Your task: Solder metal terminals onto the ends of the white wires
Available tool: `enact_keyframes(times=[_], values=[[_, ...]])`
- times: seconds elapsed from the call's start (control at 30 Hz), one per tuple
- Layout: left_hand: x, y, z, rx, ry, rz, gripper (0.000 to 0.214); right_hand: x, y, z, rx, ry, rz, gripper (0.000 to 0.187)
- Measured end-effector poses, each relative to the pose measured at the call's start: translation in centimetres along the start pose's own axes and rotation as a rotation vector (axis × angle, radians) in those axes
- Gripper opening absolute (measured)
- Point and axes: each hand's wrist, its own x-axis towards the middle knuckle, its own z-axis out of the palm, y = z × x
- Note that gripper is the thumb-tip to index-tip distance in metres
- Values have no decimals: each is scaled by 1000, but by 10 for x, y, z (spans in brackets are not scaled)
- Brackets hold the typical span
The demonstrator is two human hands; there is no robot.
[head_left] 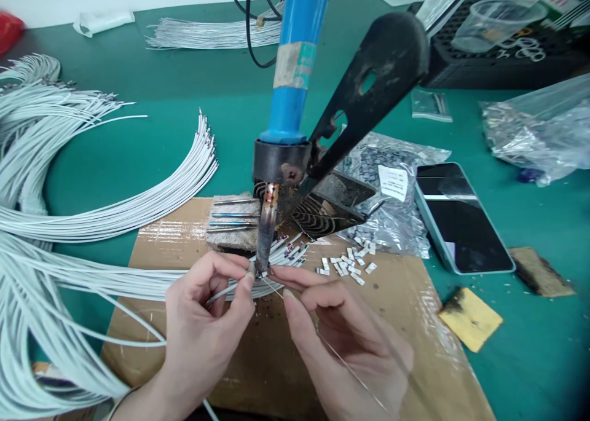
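A blue soldering iron (288,107) is clamped tip-down in a black metal stand (369,70). Just left of its tip, my left hand (207,322) pinches a white cable (225,292) between thumb and fingers. A tiny white piece (264,275) sits right at the tip; whether it is joined to the cable is too small to tell. My right hand (345,341) is closed on a thin solder wire (353,372), whose upper end runs toward the tip. Under and behind my hands lie more white cables (152,279).
Small white pieces (353,262) lie scattered on the cardboard (391,322). A phone (461,218), a yellow sponge (470,318) and a bag of dark parts (385,169) are at the right. Cable bundles (27,163) fill the left. Behind stands a black crate (461,70).
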Motion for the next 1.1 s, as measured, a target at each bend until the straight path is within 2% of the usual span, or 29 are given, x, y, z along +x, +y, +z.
enact_keyframes(times=[0.4, 0.53, 0.93, 1.1], values=[[1, -9, -5, 5, -39, 62, 14, 2, 0, -2, -14, -14, -16, 22], [0, -5, -3, 8, -7, 32, 13, 2, 0, -1, -22, -13, -29, 22], [0, -2, -1, -18, -11, 11, 13, 4, 5, -4, -17, -37, -80, 22], [-1, -2, -1, -30, 1, 7, 13, 4, 3, -2, -12, -5, -54, 22]])
